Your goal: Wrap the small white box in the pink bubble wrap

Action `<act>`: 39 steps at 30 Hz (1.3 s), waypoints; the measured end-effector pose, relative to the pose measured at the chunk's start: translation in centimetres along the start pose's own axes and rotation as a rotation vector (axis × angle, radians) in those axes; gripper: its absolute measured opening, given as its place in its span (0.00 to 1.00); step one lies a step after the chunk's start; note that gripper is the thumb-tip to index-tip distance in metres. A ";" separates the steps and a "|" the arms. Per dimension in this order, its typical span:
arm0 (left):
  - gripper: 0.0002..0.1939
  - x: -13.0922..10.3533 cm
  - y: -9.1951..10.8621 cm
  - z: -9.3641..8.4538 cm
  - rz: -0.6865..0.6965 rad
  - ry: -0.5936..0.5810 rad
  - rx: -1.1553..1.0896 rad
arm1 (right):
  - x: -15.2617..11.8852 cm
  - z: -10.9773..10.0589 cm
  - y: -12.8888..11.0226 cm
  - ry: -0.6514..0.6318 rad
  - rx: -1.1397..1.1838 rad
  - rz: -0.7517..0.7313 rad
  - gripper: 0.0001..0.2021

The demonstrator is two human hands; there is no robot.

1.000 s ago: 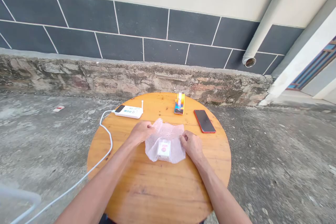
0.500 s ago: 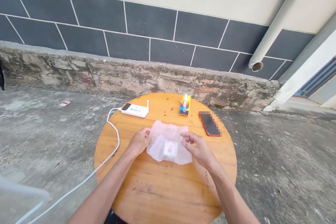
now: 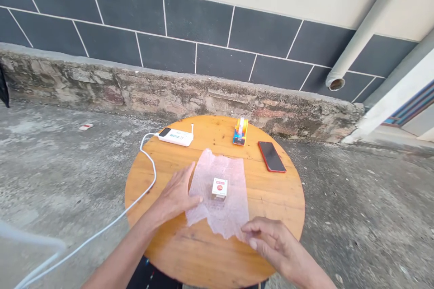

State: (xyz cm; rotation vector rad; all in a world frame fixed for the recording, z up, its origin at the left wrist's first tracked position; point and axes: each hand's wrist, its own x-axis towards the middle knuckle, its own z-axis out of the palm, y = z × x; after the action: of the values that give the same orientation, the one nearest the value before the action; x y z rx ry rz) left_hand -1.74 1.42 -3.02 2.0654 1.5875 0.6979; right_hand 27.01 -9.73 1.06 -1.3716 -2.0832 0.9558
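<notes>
A small white box [image 3: 219,187] with a red print on top stands in the middle of a spread sheet of pinkish bubble wrap [image 3: 233,176]. My left hand [image 3: 178,192] is open at the sheet's left side, its thumb lying over the edge and the other fingers stretched out. Near the sheet's lower right corner is my right hand [image 3: 271,239], fingers bent and thumb apart from them. Its fingertips meet the corner of the wrap, or nearly so.
The round wooden table [image 3: 200,257] also carries a white device [image 3: 176,137] with a white cable [image 3: 154,167], a tape dispenser [image 3: 240,132] and a red-edged phone [image 3: 272,157]. Behind the table runs a low stone ledge [image 3: 162,95] under a tiled wall.
The wrap's near flap has been folded back toward me, uncovering the box. My right hand has moved nearer and down with it; my left hand has opened and shifted slightly nearer.
</notes>
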 end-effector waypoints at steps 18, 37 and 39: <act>0.25 -5.4 -3.5 3.5 0.303 0.137 0.283 | 9.3 3.4 -0.4 0.218 -0.321 -0.113 0.38; 0.23 -5.6 -2.1 2.9 0.267 0.136 0.281 | 0.7 -2.9 7.2 0.830 -0.570 0.016 0.22; 0.23 -5.5 -1.9 2.8 0.262 0.139 0.280 | 0.7 -0.7 5.1 0.710 -0.536 -0.089 0.15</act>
State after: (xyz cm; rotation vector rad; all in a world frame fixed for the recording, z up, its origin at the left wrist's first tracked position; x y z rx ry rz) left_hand -2.58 -3.60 -7.07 2.5110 1.5801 0.7586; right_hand 30.21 -7.56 -2.38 -1.5433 -1.8481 -0.1654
